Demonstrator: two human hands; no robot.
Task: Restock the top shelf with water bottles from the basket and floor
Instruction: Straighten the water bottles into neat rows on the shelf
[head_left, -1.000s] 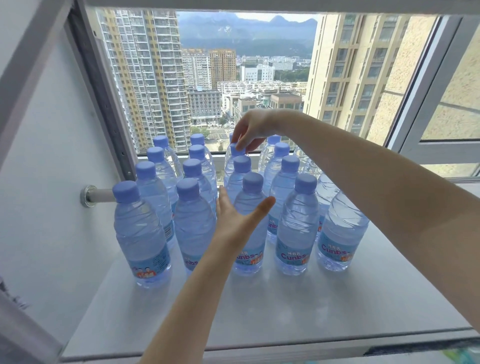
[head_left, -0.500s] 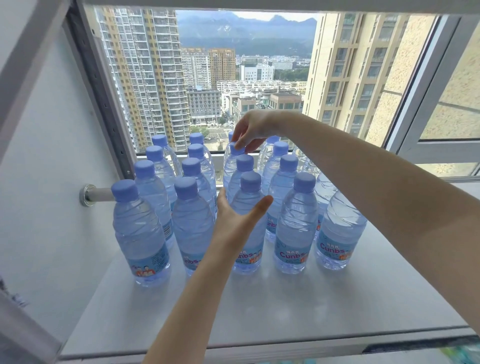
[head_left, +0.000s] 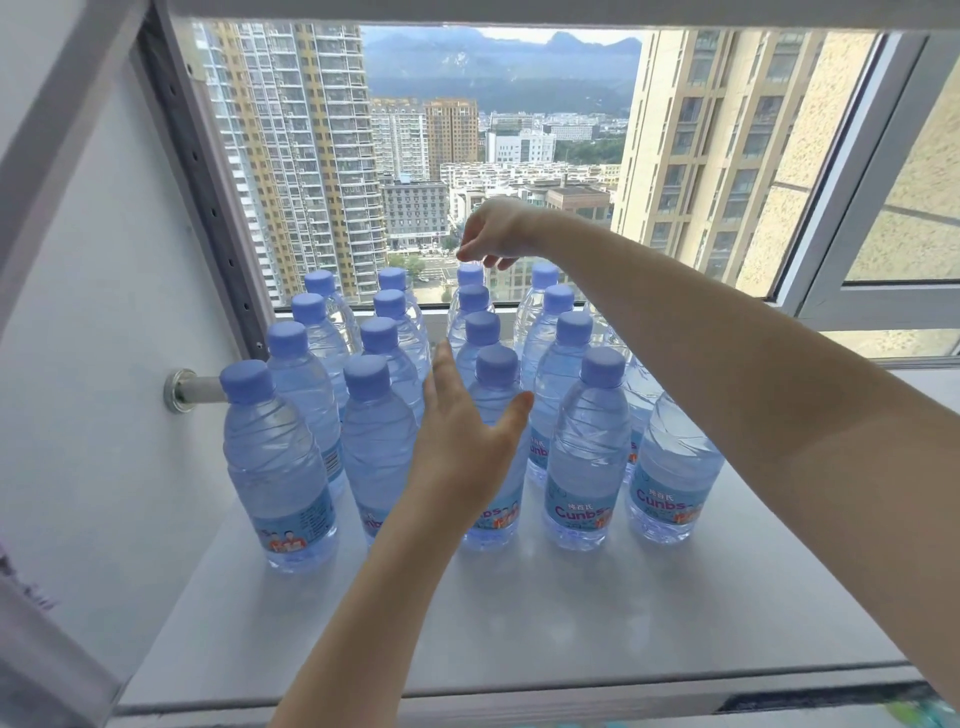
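Note:
Several clear water bottles (head_left: 584, 457) with blue caps and blue labels stand upright in rows on the grey top shelf (head_left: 545, 613). My left hand (head_left: 467, 441) is open, fingers spread, in front of the front bottle of the third row (head_left: 497, 364), partly hiding its body. My right hand (head_left: 493, 236) reaches over the rows and hovers just above the blue cap of the rearmost bottle (head_left: 471, 274); its fingers are loosely curled and hold nothing. My right forearm crosses above the right-hand rows and hides some bottles behind it.
A window (head_left: 493, 156) stands right behind the shelf, with a white frame (head_left: 852, 208) at the right. A white wall panel (head_left: 104, 338) bounds the left, with a metal rod (head_left: 200, 388) sticking out behind the front-left bottle. Bare shelf lies in front of the bottles.
My right hand has lifted off the rear bottle's cap and now hovers just above it. My left hand stays against the front bottle, its fingers reaching a little higher.

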